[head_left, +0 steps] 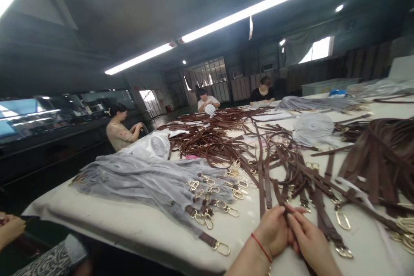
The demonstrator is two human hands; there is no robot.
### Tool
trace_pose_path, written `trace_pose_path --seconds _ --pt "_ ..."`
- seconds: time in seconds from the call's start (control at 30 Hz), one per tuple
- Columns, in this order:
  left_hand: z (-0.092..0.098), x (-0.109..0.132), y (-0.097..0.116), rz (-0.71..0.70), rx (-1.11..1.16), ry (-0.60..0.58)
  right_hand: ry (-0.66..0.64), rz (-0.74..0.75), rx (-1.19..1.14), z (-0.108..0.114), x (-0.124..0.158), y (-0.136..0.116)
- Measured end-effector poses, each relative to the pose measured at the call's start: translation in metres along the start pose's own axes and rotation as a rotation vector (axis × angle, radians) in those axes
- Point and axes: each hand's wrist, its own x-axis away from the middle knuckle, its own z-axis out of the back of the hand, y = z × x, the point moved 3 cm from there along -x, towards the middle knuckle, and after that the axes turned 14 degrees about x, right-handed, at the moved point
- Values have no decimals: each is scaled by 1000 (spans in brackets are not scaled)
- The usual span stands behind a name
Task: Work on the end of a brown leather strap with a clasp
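My left hand [273, 229], with a red cord round its wrist, is closed on a brown leather strap [278, 193] near the table's front edge. My right hand [308, 237] meets it there, its fingers closed on the same strap. The part between my fingers is hidden. Just beyond lie more brown straps [265, 168], tangled, some with gold clasps and buckles. A strap end with a metal buckle [344, 252] rests to the right of my right hand. Left of my hands, straps in grey translucent wrapping [136, 177] lie with gold oval clasps [223, 248] toward me.
Small white fans [313, 126] stand among the straps. A thick pile of brown straps [378, 159] fills the right side of the cream-covered table [129, 220]. Several people sit around it; another person's hand [11, 229] shows at the lower left.
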Motion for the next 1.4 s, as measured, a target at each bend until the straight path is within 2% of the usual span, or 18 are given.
trace_pose_path --seconds 0.1,0.2,0.27,0.37,0.53,0.73,0.87,1.0,1.2,1.3,1.4 --pt "-12 4 1 -7 8 -20 -3 2 -105 10 2 -14" --pt "-21 7 3 7 -15 -36 -103 -40 -408 13 0 -21" --pt "-24 7 6 20 -8 -37 -148 -48 -563 12 -2 -23" --pt "-25 8 10 35 16 -38 -183 -25 -661 11 -2 -26" --pt "-22 8 16 -131 -6 39 -222 62 -642 12 3 -33" --pt "-24 7 10 -165 -128 51 -119 93 -497 13 4 -31" --pt "-28 8 7 -145 -111 81 -19 142 -348 16 7 -33" --pt "-28 7 8 -139 -98 73 17 168 -283 16 10 -34" --pt "-28 6 4 -204 -246 143 76 145 -197 14 10 -31" --pt "-29 8 3 -238 -314 177 17 126 -264 13 8 -30" --pt "-30 8 3 -212 -283 141 -110 56 -453 12 5 -29"
